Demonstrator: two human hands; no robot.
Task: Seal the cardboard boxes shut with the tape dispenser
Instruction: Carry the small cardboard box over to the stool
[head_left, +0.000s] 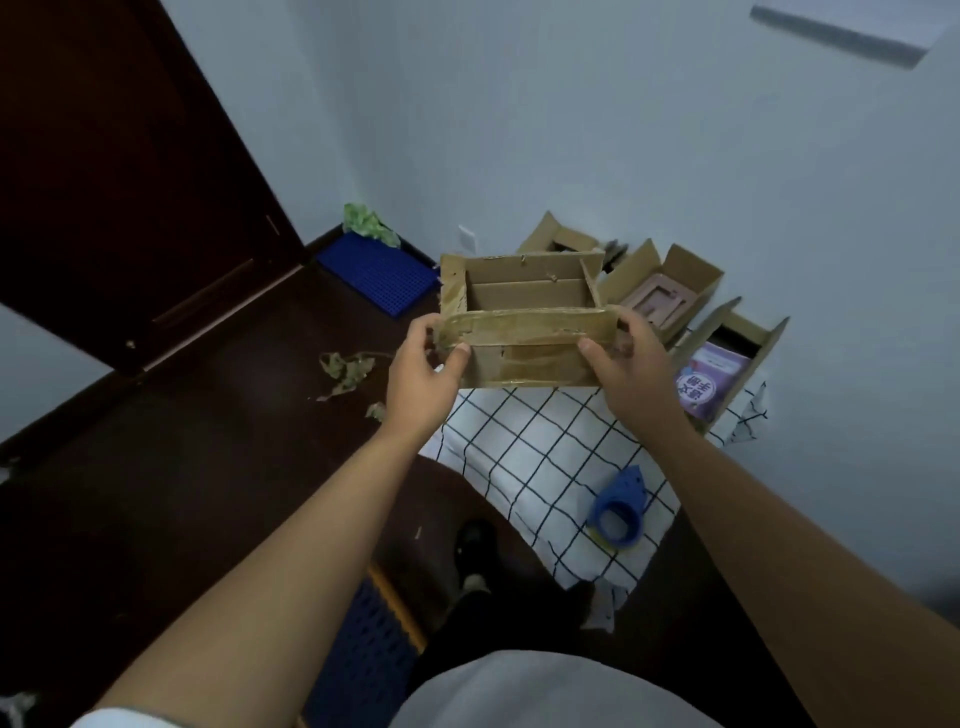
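At centre, above checked cloth (524, 457): cardboard box (519, 322), open-topped, nothing visible inside, old tape across near flap. Left hand (423, 371) gripping its 9 o'clock end, thumb curled onto front; right hand (626, 364) gripping 3 o'clock end likewise. Toward 2 o'clock: open box (662, 291) holding pinkish flat item. At 3 o'clock: open box (727, 358) holding purple book. At 5 o'clock on cloth: blue tape dispenser (621, 506), untouched.
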